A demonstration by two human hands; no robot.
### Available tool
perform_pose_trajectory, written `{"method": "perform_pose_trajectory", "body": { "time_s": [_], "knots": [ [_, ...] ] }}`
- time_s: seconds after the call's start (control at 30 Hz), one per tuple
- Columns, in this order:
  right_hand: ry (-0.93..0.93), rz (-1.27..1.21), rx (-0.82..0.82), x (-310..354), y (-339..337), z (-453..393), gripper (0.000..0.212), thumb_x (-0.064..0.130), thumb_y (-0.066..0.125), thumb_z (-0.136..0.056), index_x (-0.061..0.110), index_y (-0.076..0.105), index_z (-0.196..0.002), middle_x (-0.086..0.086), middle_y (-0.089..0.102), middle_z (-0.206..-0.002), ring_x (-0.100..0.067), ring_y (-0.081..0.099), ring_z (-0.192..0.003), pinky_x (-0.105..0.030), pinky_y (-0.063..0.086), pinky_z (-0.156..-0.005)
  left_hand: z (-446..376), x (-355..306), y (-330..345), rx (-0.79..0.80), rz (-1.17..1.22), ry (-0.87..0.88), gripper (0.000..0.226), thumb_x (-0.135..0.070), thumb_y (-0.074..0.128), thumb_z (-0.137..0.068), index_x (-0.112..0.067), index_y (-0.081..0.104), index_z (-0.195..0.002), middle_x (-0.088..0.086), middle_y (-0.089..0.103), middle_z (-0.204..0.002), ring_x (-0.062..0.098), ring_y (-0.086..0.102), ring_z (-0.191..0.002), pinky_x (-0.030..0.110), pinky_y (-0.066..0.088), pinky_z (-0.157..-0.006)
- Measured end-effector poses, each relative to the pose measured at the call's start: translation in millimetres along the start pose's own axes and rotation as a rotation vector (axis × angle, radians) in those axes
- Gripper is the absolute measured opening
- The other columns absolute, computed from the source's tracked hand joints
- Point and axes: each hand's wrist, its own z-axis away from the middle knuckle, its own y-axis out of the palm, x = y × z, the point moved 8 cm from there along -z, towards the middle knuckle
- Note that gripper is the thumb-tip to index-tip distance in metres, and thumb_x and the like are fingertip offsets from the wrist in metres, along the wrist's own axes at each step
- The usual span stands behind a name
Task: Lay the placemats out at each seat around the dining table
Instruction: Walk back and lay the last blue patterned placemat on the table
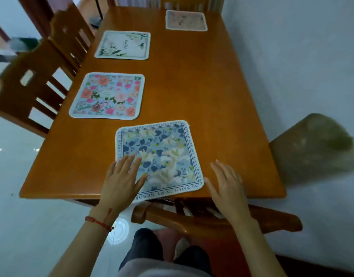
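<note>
Pale wall [292,56] at right; glossy white floor [16,168]; wooden chairs [32,92] along left of wood surface [202,86]; dim bluish light.

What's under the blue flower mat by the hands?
The blue flower mat lies on the wooden table. Its near edge hangs slightly past the table, above a chair. The left hand rests on it. The tabletop directly beneath is covered.
</note>
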Motion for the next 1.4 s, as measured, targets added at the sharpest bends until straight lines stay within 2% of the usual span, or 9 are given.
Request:
{"method": "perform_pose_trajectory", "body": {
  "time_s": [0.23,0.47,0.63,0.77,0.9,1.03,1.17,1.33,1.4],
  "knots": [
    [-0.084,-0.009,0.102,10.2,26.2,-42.1,0.073,0.06,0.009,-0.091,0.012,0.049,-0.129,-0.009,0.05,-0.136,-0.027,0.047,-0.124,-0.044,0.037,-0.101,-7.3,27.0,18.7,0.06,0.034,-0.125,0.069,-0.054,0.012,-0.094,-0.01,0.058,-0.118,0.014,0.063,-0.118,0.033,0.06,-0.109,0.053,0.046,-0.09],
    [-0.092,0.06,0.195,18.6,58.9,-78.2,0.07,0.054,0.009,-0.095,0.01,0.058,-0.119,-0.011,0.059,-0.123,-0.028,0.057,-0.111,-0.043,0.045,-0.09,-36.1,58.5,41.2,0.124,0.092,-0.182,0.072,-0.056,0.009,-0.094,-0.008,0.056,-0.119,0.015,0.063,-0.118,0.033,0.059,-0.11,0.052,0.046,-0.089],
    [-0.074,0.047,0.231,15.8,79.7,-101.3,0.079,0.061,0.005,-0.09,0.011,0.054,-0.125,-0.01,0.054,-0.13,-0.027,0.05,-0.12,-0.043,0.038,-0.099,-54.8,73.4,52.0,0.16,0.114,-0.19,0.073,-0.056,0.007,-0.093,-0.007,0.056,-0.116,0.016,0.064,-0.115,0.034,0.061,-0.107,0.051,0.049,-0.086],
    [-0.044,0.045,0.272,8.2,95.1,-114.0,0.063,0.054,0.026,-0.091,0.011,0.048,-0.131,-0.01,0.047,-0.138,-0.027,0.041,-0.128,-0.042,0.031,-0.106,-65.8,85.4,64.2,0.187,0.129,-0.192,0.075,-0.059,0.007,-0.092,-0.007,0.054,-0.119,0.015,0.063,-0.118,0.033,0.059,-0.109,0.05,0.047,-0.089],
    [-0.023,0.041,0.288,2.8,107.2,-123.5,0.06,0.05,0.031,-0.091,0.01,0.047,-0.132,-0.01,0.046,-0.139,-0.026,0.039,-0.13,-0.041,0.031,-0.106,-74.3,92.1,71.4,0.109,0.234,-0.229,0.086,-0.069,0.009,-0.084,-0.007,0.049,-0.129,0.014,0.055,-0.129,0.032,0.049,-0.12,0.048,0.039,-0.098],
    [0.023,-0.061,0.351,-2.9,119.3,-129.5,0.05,0.037,0.043,-0.095,0.011,0.04,-0.137,-0.007,0.039,-0.143,-0.02,0.032,-0.133,-0.033,0.026,-0.108,-76.1,90.6,74.1,0.077,0.451,-0.336,0.058,-0.044,0.044,-0.092,-0.005,0.041,-0.135,0.013,0.044,-0.139,0.03,0.041,-0.126,0.043,0.036,-0.101],
    [0.144,-0.25,0.302,-13.2,121.2,-135.5,0.045,0.026,0.051,-0.093,0.009,0.044,-0.134,-0.007,0.045,-0.136,-0.02,0.04,-0.124,-0.026,0.031,-0.099,-75.0,90.0,73.3,-0.02,0.638,-0.457,0.051,-0.025,0.054,-0.091,-0.005,0.04,-0.135,0.013,0.041,-0.139,0.029,0.042,-0.124,0.04,0.039,-0.098],
    [0.305,-0.427,0.218,-27.0,121.2,-138.5,0.042,0.017,0.058,-0.089,0.008,0.05,-0.129,-0.007,0.054,-0.117,-0.019,0.056,-0.101,-0.032,0.049,-0.088,-77.1,103.7,77.4,-0.1,0.751,-0.588,0.038,-0.018,0.059,-0.086,-0.009,0.053,-0.123,0.008,0.059,-0.115,0.027,0.057,-0.101,0.034,0.046,-0.078],
    [0.363,-0.466,0.191,-31.6,123.1,-140.3,0.041,0.013,0.06,-0.087,0.008,0.052,-0.127,-0.007,0.055,-0.115,-0.014,0.055,-0.094,-0.028,0.05,-0.08,-76.6,108.3,75.5,-0.137,0.822,-0.665,0.032,-0.012,0.06,-0.086,-0.009,0.057,-0.117,0.001,0.06,-0.103,0.021,0.058,-0.09,0.029,0.045,-0.074]
  ]
}}
